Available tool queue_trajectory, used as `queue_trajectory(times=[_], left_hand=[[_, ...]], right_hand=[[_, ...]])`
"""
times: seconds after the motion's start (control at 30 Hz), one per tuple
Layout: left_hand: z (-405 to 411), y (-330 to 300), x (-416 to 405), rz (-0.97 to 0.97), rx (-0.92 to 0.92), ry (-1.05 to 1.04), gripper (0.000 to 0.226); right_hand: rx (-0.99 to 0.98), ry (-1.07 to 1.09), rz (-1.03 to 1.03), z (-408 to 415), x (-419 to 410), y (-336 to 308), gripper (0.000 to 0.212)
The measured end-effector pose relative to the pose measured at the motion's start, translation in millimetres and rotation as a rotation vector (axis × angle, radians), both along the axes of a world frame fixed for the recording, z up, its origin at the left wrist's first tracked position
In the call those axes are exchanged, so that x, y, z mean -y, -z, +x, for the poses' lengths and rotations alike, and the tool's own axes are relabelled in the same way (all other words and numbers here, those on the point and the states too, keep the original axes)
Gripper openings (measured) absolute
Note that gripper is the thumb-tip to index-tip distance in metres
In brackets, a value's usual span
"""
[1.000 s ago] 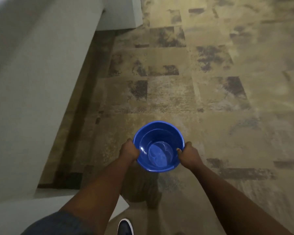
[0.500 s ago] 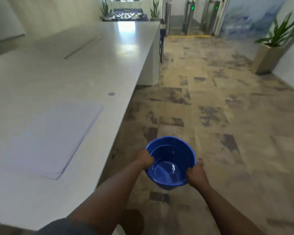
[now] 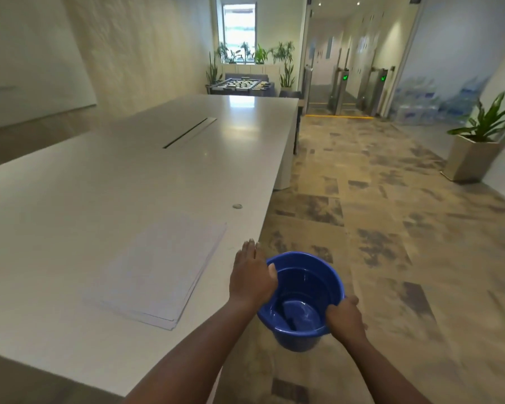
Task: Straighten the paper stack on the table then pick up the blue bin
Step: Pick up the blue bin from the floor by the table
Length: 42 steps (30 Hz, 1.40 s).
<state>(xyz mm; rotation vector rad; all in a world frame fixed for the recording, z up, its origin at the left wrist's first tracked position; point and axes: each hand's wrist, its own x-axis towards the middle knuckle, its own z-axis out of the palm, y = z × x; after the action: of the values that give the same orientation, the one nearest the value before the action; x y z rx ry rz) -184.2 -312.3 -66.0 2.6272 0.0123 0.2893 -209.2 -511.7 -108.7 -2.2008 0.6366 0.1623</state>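
Head view shows the blue bin (image 3: 302,298) held off the floor (image 3: 391,258) just beside the near edge of the white surface (image 3: 99,182), its open mouth tilted toward the camera. At its right rim the right hand (image 3: 344,319) has its grip closed on the bin, while the left hand (image 3: 252,277) lies open with fingers spread, its thumb at the left rim. Left of that hand, the paper stack (image 3: 161,269) lies flat on the surface, its sheets slightly fanned at the near corner.
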Motion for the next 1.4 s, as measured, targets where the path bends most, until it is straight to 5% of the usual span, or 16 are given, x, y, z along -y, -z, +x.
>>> queue_trajectory(times=[0.3, 0.53, 0.67, 0.83, 1.07, 1.2, 1.4], left_hand=[[19, 4, -34, 0.127, -0.226, -0.059, 0.087], [7, 1, 13, 0.109, -0.103, 0.255, 0.071], [6, -2, -13, 0.038, -0.035, 0.054, 0.072], [5, 4, -39, 0.122, -0.239, -0.113, 0.09], [-1, -2, 3, 0.117, -0.099, 0.299, 0.073], [4, 0, -17, 0.056, -0.032, 0.081, 0.071], [19, 2, -48, 0.131, -0.248, -0.128, 0.09]], right_hand=[[-0.006, 0.039, -0.046, 10, -23, -7, 0.046], [0.002, 0.046, -0.064, 14, -38, -13, 0.042], [0.015, 0.046, -0.051, 14, -45, -16, 0.044], [0.024, 0.039, -0.03, 8, -52, -14, 0.044], [0.017, 0.043, -0.03, 7, -56, -23, 0.04], [0.026, 0.049, -0.031, 11, -59, -25, 0.043], [0.047, 0.04, -0.006, 17, -65, -24, 0.046]])
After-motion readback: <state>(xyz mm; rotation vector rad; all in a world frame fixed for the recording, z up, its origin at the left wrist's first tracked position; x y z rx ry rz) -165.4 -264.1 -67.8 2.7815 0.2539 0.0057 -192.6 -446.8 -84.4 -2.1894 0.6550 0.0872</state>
